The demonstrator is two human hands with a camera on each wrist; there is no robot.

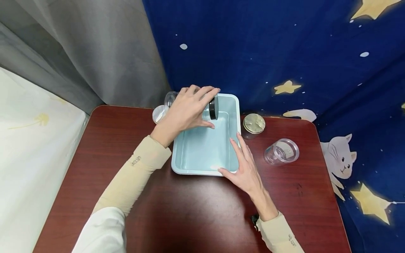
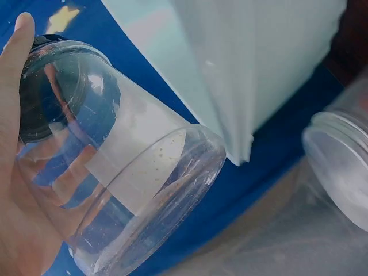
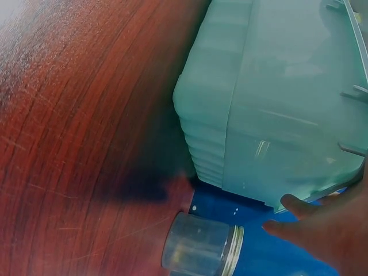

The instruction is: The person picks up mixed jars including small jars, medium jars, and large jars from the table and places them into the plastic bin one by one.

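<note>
My left hand (image 1: pixel 190 107) grips a clear jar with a black lid (image 2: pixel 152 155), fingers over its far side and thumb toward the lid. The jar lies on its side over the back of a light blue plastic bin (image 1: pixel 205 173), black lid pointing right. In the left wrist view its round bottom faces the camera, and a pale label shows through the wall. My right hand (image 1: pixel 245 172) is spread at the bin's front right corner, thumb at the front rim and straight fingers along the right rim. In the right wrist view its fingertips (image 3: pixel 293 204) overlap the rim.
A jar with a gold lid (image 1: pixel 254 123) stands right of the bin, with a clear jar (image 1: pixel 281 152) nearer the table's right side. Another jar with a whitish top (image 1: pixel 158 114) stands behind my left wrist. Curtains hang along the table's (image 1: pixel 196 214) back edge.
</note>
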